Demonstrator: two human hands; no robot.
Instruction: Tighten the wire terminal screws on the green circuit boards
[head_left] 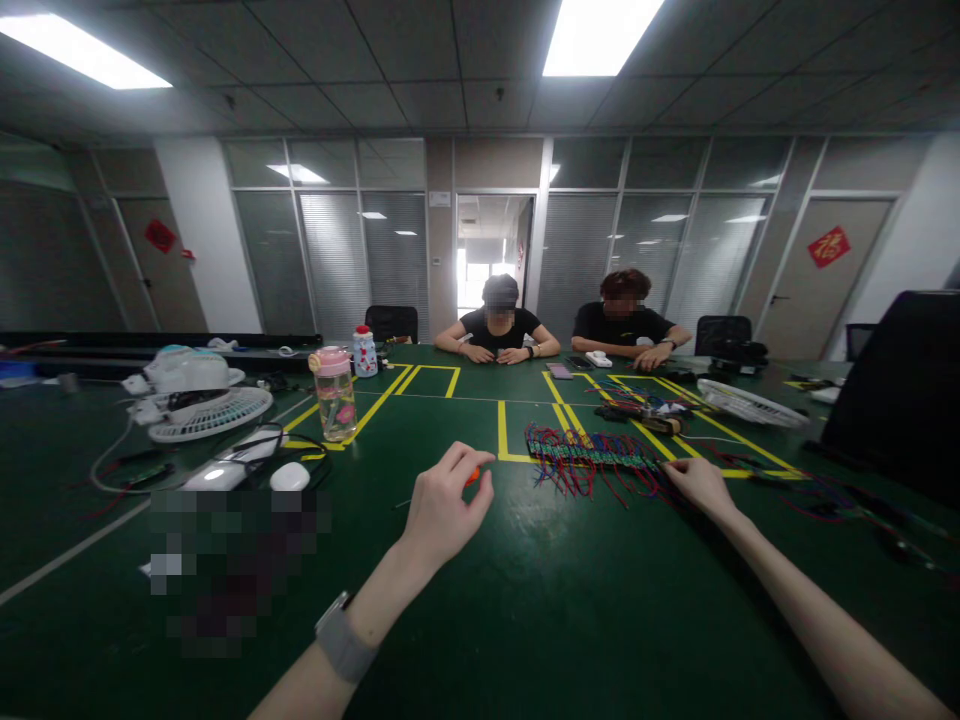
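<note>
A long strip of green circuit boards (592, 454) with many red and blue wires lies across the table in front of me. My right hand (703, 486) pinches its right end between thumb and fingers. Left of the strip, my left hand (448, 500) is held over the table, thumb and curved fingers apart. A small orange object (473, 476) shows behind its fingers, and a thin shaft sticks out on the hand's other side. They may be one screwdriver, mostly hidden by the hand; I see no grip on it.
Yellow tape (504, 430) marks the green table. Left are a pink-lidded bottle (336, 400), a red-capped bottle (365, 354), a white fan (199, 390) and cables. Right are loose wires, a white fan grille (750, 402) and a black screen (896, 400). Two people sit opposite.
</note>
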